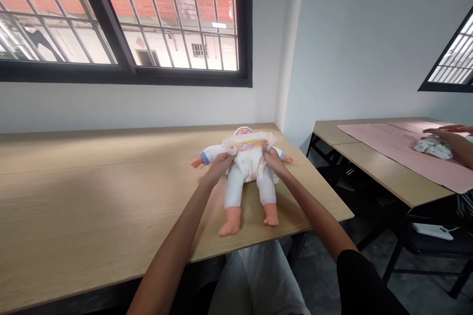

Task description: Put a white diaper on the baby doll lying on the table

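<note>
Both hands hold the diaper's sides: the left hand (pixel 220 162) pinches one edge of the diaper (pixel 248 146), and the right hand (pixel 272 158) pinches the other, so it stays spread over the tummy. The doll (pixel 247 177) lies on its back on the worktop (pixel 92 197), mid-frame, feet toward the person.

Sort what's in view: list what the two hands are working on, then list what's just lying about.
In hand:
doll, on its back on the table
diaper, held by left hand and right hand

Lying about:
pink mat
patterned cloth under another person's hand
white power bank
</note>
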Available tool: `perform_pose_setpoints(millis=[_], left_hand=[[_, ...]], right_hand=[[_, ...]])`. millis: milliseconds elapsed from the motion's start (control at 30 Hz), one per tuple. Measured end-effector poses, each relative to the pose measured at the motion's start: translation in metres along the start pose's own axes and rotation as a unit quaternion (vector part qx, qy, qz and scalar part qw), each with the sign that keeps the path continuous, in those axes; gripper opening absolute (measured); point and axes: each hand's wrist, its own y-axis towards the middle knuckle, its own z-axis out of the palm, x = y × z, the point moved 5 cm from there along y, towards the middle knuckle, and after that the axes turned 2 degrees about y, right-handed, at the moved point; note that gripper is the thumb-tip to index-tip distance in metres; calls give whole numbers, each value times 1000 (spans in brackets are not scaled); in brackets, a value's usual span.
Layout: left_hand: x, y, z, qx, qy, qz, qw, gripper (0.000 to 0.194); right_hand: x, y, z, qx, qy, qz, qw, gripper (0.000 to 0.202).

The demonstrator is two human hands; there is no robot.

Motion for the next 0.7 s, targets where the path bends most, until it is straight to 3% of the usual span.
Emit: perform_pose_setpoints(millis=[200,433,600,700], left_hand=[[25,18,-7,11,-48,-25,998,46],[44,16,-12,-37,-81,-51,995,40],[57,21,-27,-152,-69,-62,984,25],[47,14,-36,-254,-36,-30,966,28]], right_hand=[[-38,8,-2,-44,0,40,998,29],[-71,6,-16,-70,7,105,992,21],[-71,6,-31,-127,25,122,984,30],[-54,1,-40,-176,19,80,981,43]])
